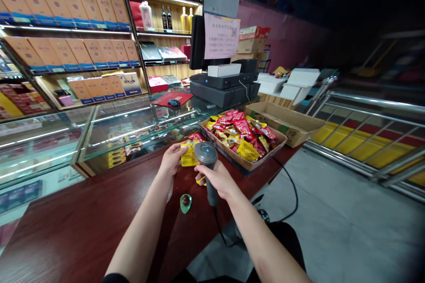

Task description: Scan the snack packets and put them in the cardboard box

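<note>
My left hand point(173, 158) pinches the edge of a yellow packet point(188, 154) above the dark red wooden counter point(109, 208). Wrapped round the handle of a grey barcode scanner point(206, 154) is my right hand point(215, 177); the scanner's head is beside the packet and partly covers it. A bit of yellow wrapping shows by my right fingers. Just beyond my hands, a cardboard box point(232, 162) is heaped with red and yellow packets point(244, 129). Nearer me on the counter lies a small green, leaf-shaped object point(185, 204) with a brown ball on it.
An open cardboard box point(305, 128) stands behind the packets. Beyond the glass display case point(133, 124) are a monitor point(198, 44), a black till point(222, 90) and a mouse point(173, 102). The scanner's cable point(294, 185) loops off the counter's right side. A metal railing point(368, 101) is at right.
</note>
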### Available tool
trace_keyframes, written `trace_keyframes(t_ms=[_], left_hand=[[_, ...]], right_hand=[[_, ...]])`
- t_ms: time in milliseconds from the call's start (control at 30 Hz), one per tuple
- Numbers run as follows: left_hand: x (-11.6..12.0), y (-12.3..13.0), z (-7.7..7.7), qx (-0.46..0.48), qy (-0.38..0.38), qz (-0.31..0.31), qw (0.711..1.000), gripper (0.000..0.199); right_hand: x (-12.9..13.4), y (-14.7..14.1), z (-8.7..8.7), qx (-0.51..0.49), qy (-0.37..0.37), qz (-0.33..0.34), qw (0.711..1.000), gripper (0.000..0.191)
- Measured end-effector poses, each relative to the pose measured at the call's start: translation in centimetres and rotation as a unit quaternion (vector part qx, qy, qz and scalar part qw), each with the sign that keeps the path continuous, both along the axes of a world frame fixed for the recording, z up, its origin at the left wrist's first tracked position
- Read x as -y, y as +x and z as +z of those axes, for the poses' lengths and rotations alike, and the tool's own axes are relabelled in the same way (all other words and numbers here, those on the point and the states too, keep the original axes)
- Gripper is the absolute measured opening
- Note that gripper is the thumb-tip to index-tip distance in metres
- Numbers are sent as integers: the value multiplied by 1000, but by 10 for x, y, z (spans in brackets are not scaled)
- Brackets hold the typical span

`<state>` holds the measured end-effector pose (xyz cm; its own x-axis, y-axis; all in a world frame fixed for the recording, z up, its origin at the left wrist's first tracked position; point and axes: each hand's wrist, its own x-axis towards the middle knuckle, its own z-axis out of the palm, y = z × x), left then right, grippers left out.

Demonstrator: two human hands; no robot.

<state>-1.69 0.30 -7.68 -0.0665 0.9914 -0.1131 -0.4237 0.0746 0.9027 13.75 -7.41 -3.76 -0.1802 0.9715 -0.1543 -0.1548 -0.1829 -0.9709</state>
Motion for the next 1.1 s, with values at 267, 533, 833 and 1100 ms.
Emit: trace_keyframes(t_ms=[267, 533, 833, 1100], left_hand=[[2, -9, 17, -34, 56, 37, 997, 51], [1, -7, 14, -43, 68, 42, 996, 54], [1, -6, 13, -53, 134, -13, 990, 42], [0, -7, 11, -56, 80, 8, 995, 40]], right_hand=[[22, -14, 21, 53, 54, -9, 997, 12], [24, -24, 24, 43, 38, -1, 998, 15], [24, -24, 18, 41, 44, 3, 998, 16], [11, -13, 18, 30, 67, -50, 996, 11]])
